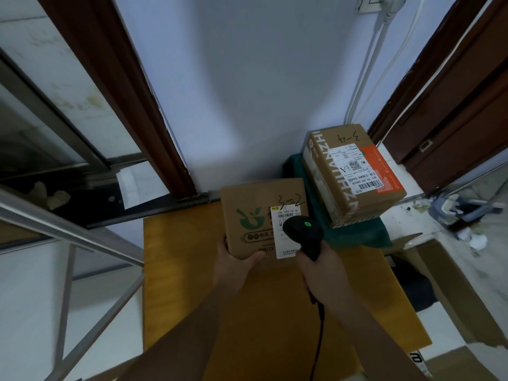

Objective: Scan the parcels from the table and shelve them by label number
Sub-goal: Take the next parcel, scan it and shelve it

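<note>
A flat cardboard parcel (255, 207) with a green logo, a white label and "3-2" written by hand lies over the far end of the yellow table (192, 284). My left hand (236, 257) grips its near left corner, thumb on top. My right hand (319, 268) holds a black barcode scanner (302, 229) over the parcel's label; a green light glows on the scanner's head. A second, taller parcel (354, 174) marked "3-4", with an orange panel and a white label, stands on a dark green cloth (365, 235) to the right.
A metal shelf frame (68, 237) runs along the left. The wall (247, 92) and brown door frames close off the back. An open cardboard box (453, 292) sits on the floor to the right, with litter beyond it. The scanner's black cable (319, 339) hangs toward me.
</note>
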A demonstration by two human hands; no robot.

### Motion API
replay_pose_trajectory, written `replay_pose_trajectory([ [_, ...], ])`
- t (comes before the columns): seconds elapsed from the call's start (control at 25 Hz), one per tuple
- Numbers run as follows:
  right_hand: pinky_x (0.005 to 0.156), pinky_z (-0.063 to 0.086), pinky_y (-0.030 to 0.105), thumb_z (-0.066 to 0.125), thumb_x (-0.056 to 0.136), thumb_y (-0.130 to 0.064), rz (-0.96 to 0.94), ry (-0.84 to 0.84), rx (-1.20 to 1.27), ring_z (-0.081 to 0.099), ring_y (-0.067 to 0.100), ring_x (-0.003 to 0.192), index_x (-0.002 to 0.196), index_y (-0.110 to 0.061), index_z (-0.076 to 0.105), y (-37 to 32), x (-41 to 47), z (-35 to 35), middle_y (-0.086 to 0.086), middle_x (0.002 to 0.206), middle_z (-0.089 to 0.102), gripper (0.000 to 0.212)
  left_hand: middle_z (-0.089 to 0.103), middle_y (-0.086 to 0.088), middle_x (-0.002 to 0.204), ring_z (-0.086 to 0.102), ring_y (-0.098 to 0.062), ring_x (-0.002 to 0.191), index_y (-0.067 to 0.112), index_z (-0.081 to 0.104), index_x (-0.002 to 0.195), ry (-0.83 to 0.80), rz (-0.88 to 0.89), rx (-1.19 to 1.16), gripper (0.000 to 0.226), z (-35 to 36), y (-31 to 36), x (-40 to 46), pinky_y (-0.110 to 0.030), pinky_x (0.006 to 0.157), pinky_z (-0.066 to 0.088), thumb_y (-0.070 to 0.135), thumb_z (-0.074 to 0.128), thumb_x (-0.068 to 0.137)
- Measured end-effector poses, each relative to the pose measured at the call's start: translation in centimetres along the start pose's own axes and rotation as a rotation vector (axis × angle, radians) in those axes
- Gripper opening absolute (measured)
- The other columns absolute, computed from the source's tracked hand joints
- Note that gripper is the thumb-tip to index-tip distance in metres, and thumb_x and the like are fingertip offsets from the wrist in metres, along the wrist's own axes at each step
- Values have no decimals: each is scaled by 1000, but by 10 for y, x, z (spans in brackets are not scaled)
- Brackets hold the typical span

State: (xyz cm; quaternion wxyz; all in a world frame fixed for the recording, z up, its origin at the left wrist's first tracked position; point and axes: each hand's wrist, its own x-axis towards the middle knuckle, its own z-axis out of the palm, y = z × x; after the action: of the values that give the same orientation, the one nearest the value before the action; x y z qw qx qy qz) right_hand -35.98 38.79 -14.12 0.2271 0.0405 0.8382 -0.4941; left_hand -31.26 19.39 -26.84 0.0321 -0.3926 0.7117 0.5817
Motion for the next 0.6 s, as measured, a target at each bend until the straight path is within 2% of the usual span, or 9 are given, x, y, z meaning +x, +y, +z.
replay_pose_trajectory([
  [0.2,52,46,33,60,94,-15,2,14,-43,53,23,54,89,-26,53,1,3,3,9,64,54,14,60,18,127,62,-14,117,30,31,154,-8,13,-8,119,0,1,-1,-33,91,59,53,98,58],
  [0.36,51,45,32,62,94,-15,-8,24,-47,53,23,52,88,-25,54,2,5,6,10,63,55,14,63,14,132,65,-15,117,33,32,154,9,1,-16,122,0,3,0,-41,93,61,56,99,55],
  [0.6,49,44,30,62,94,-14,1,41,-18,52,22,52,89,-19,55,1,9,7,12,65,55,10,61,15,133,64,-16,118,35,28,157,0,-1,20,125,-1,6,2,-44,96,60,62,96,55],
])
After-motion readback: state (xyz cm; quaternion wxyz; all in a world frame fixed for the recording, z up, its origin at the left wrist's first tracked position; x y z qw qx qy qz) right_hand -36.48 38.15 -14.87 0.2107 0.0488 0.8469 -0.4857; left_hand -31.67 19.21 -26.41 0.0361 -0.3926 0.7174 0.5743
